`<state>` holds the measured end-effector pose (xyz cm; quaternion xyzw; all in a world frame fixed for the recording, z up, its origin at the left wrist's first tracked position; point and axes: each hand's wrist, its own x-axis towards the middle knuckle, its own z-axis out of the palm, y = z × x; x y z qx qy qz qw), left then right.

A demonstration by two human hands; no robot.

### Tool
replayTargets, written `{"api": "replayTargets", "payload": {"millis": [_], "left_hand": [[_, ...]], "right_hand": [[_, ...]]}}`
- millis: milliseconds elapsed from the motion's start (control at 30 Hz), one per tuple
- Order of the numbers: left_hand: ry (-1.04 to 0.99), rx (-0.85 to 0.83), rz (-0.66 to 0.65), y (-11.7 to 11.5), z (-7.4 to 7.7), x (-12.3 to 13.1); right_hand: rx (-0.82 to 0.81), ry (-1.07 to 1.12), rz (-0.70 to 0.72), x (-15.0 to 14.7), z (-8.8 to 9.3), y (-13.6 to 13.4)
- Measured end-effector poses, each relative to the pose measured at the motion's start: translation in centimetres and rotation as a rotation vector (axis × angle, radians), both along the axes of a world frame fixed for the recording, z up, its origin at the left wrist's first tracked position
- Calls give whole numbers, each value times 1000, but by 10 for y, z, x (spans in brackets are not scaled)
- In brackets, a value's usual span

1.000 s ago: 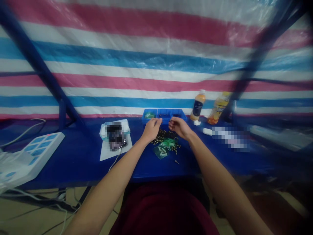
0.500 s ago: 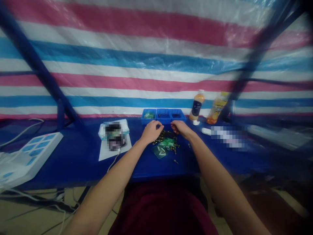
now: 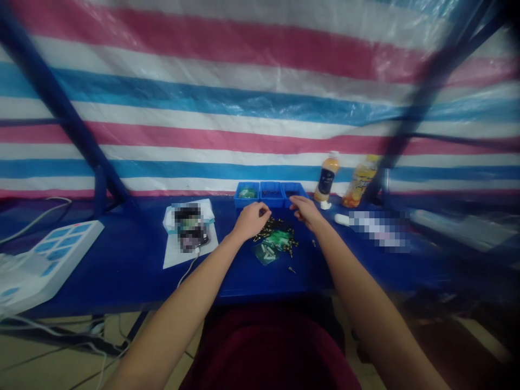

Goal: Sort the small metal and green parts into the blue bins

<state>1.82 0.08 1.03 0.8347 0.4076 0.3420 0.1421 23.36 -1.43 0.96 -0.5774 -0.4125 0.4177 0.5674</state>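
Observation:
My left hand (image 3: 252, 219) is closed in a pinch at the left side of a pile of small brass-and-black screw-like parts (image 3: 280, 225); whatever its fingertips hold is too small to make out. Across the pile, my right hand (image 3: 304, 210) is near the front of the right blue bin (image 3: 296, 190), its fingers curled with thumb and index close together. Anything in them is hidden. Green plastic packets (image 3: 280, 237) lie on the pile. A clear bag with small white pieces (image 3: 266, 252) is at its near edge, and one loose screw (image 3: 292, 270) lies closer to me.
A middle bin (image 3: 271, 192) and a left bin (image 3: 246, 193) with green packets adjoin the right one. Two drink bottles (image 3: 326, 179) stand right of the bins. A phone with a cable (image 3: 194, 238) lies on paper at left, beyond a large power strip (image 3: 60, 260). Blue frame bars flank the table.
My right hand has shifted slightly right, and its fingers have loosened and lifted toward the right bin. My left hand stays almost where it was, still pinched.

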Motion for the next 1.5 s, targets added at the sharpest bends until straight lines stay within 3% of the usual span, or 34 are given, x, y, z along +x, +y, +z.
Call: {"api": "replayTargets", "payload": {"millis": [133, 233, 333, 667, 800, 1033, 1500], "left_hand": [[107, 48, 90, 2, -2, -5], [196, 51, 166, 4, -3, -9], [246, 24, 175, 4, -4, -10], [206, -27, 87, 3, -6, -7], [227, -54, 103, 2, -4, -5], [282, -53, 123, -3, 1, -5], [270, -30, 103, -3, 1, -3]], "right_hand": [[91, -364, 1, 2, -6, 0], [186, -704, 85, 1, -11, -1], [200, -871, 137, -1, -16, -3], [138, -1017, 90, 2, -21, -6], [71, -1000, 131, -1, -18, -7], [-25, -1207, 193, -13, -10, -10], [31, -1124, 235, -14, -14, -7]]}}
